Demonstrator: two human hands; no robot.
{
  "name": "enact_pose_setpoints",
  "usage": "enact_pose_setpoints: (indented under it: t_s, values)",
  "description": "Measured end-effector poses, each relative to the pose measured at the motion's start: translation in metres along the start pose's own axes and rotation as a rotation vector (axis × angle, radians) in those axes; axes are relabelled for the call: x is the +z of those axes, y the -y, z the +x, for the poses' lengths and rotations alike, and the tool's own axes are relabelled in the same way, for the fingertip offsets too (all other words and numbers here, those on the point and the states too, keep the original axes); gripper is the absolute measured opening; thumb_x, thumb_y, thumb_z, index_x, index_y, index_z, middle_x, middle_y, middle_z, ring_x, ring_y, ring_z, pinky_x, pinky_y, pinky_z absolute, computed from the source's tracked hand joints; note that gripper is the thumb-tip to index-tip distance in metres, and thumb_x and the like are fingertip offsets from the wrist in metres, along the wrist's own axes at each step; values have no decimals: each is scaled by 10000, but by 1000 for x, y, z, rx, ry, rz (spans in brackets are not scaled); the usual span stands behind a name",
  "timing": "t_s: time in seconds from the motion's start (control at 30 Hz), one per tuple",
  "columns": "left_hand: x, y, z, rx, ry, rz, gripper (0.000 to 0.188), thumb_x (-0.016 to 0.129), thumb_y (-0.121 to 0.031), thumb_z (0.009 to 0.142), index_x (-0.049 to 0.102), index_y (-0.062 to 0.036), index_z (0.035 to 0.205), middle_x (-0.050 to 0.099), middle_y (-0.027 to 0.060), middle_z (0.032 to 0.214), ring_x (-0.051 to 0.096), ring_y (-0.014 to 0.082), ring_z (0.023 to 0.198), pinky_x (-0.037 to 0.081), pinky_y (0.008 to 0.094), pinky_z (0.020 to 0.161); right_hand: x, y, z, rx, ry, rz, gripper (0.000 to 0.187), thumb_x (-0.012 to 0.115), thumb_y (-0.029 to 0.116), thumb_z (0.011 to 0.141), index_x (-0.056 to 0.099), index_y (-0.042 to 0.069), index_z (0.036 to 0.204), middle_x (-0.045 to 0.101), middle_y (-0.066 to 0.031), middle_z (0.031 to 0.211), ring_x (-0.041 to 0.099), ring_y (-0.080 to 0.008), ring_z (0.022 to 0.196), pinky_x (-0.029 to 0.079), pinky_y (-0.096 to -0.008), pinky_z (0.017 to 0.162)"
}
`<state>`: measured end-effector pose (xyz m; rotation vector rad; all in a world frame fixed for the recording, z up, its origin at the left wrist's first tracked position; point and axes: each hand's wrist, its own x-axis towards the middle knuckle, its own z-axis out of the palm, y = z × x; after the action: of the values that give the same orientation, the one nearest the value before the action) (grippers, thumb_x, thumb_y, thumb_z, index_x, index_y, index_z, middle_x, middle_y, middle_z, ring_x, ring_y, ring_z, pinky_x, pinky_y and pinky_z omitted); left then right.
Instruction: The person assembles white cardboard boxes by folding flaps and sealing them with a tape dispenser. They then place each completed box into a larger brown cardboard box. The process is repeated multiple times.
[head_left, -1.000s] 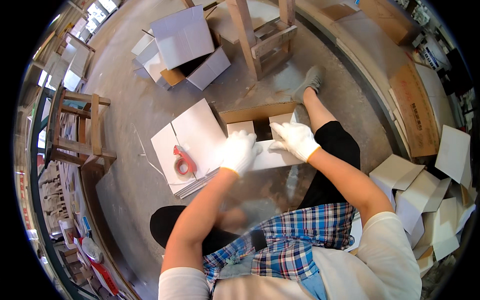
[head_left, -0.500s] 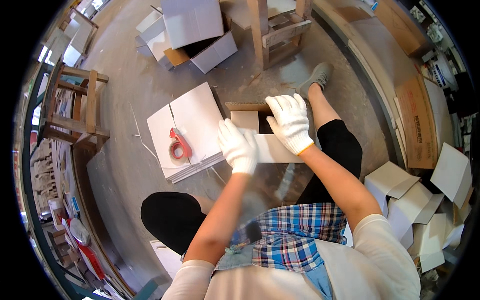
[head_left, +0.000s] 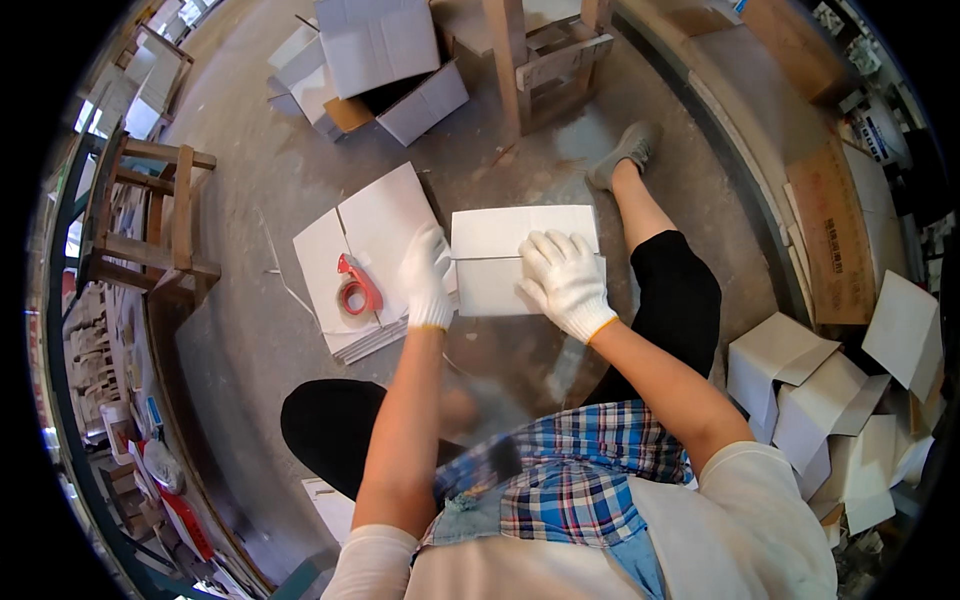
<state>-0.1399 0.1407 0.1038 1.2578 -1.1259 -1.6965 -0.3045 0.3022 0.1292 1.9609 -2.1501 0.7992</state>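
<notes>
Grey floor point(head_left: 250, 225): is stretching beneath all items listed.

Stack of flattened white cartons point(head_left: 385, 212): is lying at left, its seamed top sheet facing up.

White carton point(head_left: 495, 304): is sitting just right of the stack; its far flap point(head_left: 495, 228) and near flap point(head_left: 482, 278) are lying almost edge to edge, a thin dark seam showing between them.

Gloved right hand point(head_left: 568, 284): is lying palm down, fingers spread, toward the carton's right end, gripping nothing visible. Handling note: good work here would mean pressing evenly across both flaps, keeping them level without bowing the board inward (the middle is probably giving most easily).

Gloved left hand point(head_left: 427, 275): is occupying the gap at the stack's right edge; fingers are appearing partly curled, but blur is hiding whether they are holding anything. Steadying the carton's left end would likely be helping the seam stay straight.

Red handheld tape dispenser point(head_left: 368, 285): is lying on the stack, left of that hand.
</notes>
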Motion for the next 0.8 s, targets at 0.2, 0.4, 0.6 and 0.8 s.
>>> enact_pose_setpoints:
  t_s: [0.2, 0.4, 0.6, 0.8]
  values:
    - [25, -21, 2, 0, 304, 802, 774, 531, -409, 993, 180, -94, 1608, 442, 285, 1511, 462, 419, 1378, 367, 395, 1128, -10, -7, -4, 328, 192, -284, 768, 718, 475, 834, 476, 33, 1414, 451, -194, 1485, 485, -343, 1311, 365, -444, 1090]
    - [28, -20, 15, -29, 353, 438, 642, 655, -212, 907, 363, -69, 1461, 583, 213, 1287, 601, 291, 1127, 490, 388, 971, 10, -46, -19, 790, 116, 344, 1140, 741, 554, 814, 127, -13, 1589, 226, -284, 1620, 338, -420, 1456, 344, -409, 1163]
    - [35, -18, 14, 18, 246, 619, 571, 686, -274, 876, 431, -53, 1337, 608, 199, 1154, 617, 271, 1036, 515, 381, 895, 16, -44, -12, 719, 135, 333, 1192, 826, 509, 735, 169, -34, 1567, 305, -290, 1573, 389, -424, 1418, 377, -426, 1144]
    - [39, 1, 7, 292, 146, 1163, 671, 618, -444, 941, 395, 19, 1372, 491, 308, 1273, 561, 485, 1114, 483, 509, 951, 19, -51, 2, 597, 171, 210, 1228, 861, 495, 686, 177, -30, 1560, 240, -298, 1588, 351, -453, 1426, 397, -461, 1126]
